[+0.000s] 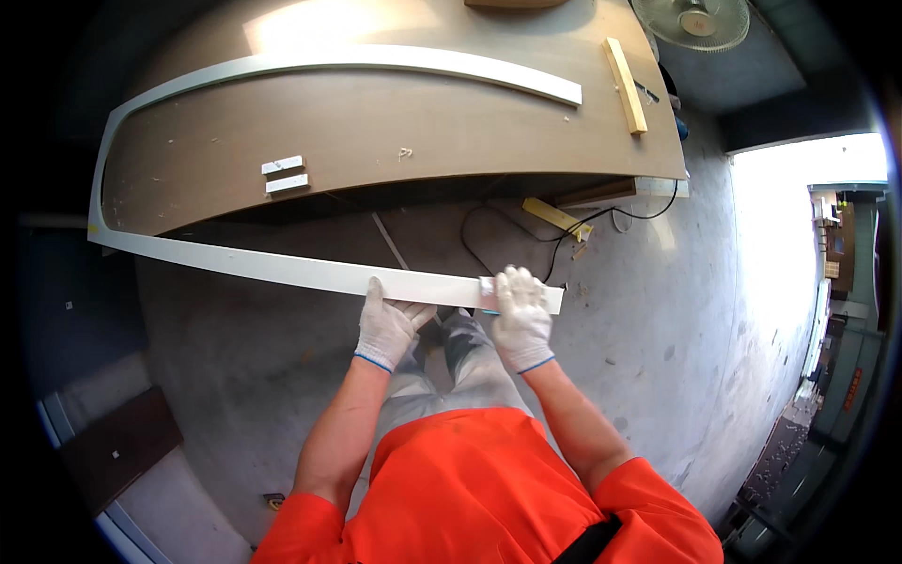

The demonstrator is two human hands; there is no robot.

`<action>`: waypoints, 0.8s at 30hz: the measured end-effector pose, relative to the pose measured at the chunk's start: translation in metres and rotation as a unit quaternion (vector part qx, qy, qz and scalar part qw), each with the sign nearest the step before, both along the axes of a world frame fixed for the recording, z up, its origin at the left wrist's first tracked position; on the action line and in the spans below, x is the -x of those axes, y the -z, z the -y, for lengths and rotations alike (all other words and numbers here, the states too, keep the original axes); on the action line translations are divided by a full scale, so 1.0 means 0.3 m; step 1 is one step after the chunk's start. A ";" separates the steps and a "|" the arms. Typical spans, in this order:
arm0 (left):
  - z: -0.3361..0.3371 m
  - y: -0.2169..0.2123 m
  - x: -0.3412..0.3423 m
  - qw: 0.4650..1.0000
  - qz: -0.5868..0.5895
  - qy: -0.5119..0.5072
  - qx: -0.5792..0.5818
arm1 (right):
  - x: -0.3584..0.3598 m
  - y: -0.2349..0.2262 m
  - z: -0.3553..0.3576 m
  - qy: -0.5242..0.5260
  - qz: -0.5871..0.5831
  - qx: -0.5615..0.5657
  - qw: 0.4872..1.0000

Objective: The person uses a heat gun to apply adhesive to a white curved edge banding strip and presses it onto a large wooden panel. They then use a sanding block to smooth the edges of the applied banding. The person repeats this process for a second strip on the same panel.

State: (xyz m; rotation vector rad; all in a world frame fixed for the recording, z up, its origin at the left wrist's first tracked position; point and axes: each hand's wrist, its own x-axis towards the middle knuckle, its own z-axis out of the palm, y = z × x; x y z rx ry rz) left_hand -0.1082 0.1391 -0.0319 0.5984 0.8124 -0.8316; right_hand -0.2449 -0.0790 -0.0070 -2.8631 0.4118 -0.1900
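A long white three-sided frame [310,274] lies partly on the brown worktable, and its near bar juts out past the table edge in front of me. My left hand [388,324], in a white knit glove, is closed round this bar, thumb on top and fingers underneath. Near the bar's right end, my gloved right hand [522,318] presses a small flat pad [488,292] against its upper face. The pad looks pale with a blue lower edge, perhaps a sanding pad; the hand covers most of it and is slightly blurred.
Two short white blocks [287,184] and a wooden strip [625,86] rest on the brown worktable [451,141]. Below its edge, a black cable [467,230] loops near a yellow wooden piece [556,217] on the grey floor. A fan [695,23] stands at the far right.
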 end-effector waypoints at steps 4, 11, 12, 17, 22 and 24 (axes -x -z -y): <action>-0.040 0.072 0.005 0.998 0.038 0.001 0.053 | -0.217 0.100 -0.319 -0.017 0.043 -0.071 0.996; -0.045 0.005 -0.030 0.998 -0.008 -0.009 0.064 | -0.110 -0.038 -0.070 0.009 -0.027 -0.117 0.993; -0.038 0.023 -0.019 0.999 0.009 -0.019 0.038 | -0.013 -0.006 0.034 0.027 0.046 0.006 0.999; -0.012 0.035 -0.007 1.000 0.004 -0.007 0.019 | -0.111 -0.041 -0.086 0.088 -0.083 -0.150 0.981; -0.022 0.062 -0.011 0.999 0.024 -0.004 0.034 | -0.095 0.018 -0.065 0.025 0.041 -0.059 0.997; -0.003 0.040 -0.009 1.000 0.017 -0.012 0.024 | 0.037 0.115 0.078 0.112 0.063 0.062 0.990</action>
